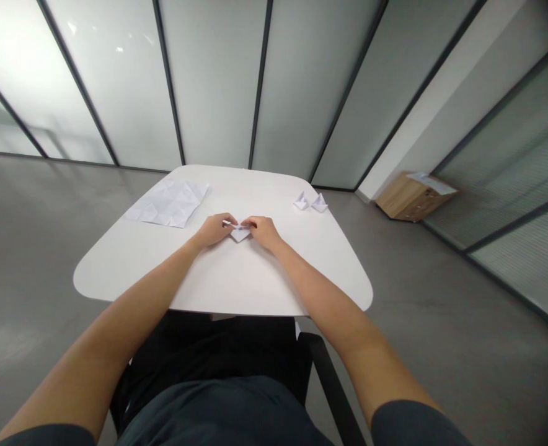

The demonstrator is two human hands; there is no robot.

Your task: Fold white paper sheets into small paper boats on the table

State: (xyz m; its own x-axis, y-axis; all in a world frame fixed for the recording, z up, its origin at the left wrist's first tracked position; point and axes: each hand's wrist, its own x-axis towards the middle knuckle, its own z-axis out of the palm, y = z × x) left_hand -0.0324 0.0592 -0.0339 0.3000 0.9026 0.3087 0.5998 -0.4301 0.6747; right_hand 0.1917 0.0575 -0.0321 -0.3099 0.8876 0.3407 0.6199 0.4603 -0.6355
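A small folded piece of white paper [239,232] lies on the white table [222,279] in front of me. My left hand [216,229] pinches its left side, fingers closed on the paper. Its right side is pinched by my right hand [263,230]. Both forearms reach out over the table's near edge.
A creased, unfolded white sheet [168,203] lies at the table's far left. Two small folded paper boats [310,202] stand at the far right. A wooden cabinet [413,195] stands on the floor to the right. Glass wall panels run behind the table. A black chair arm [330,378] is below.
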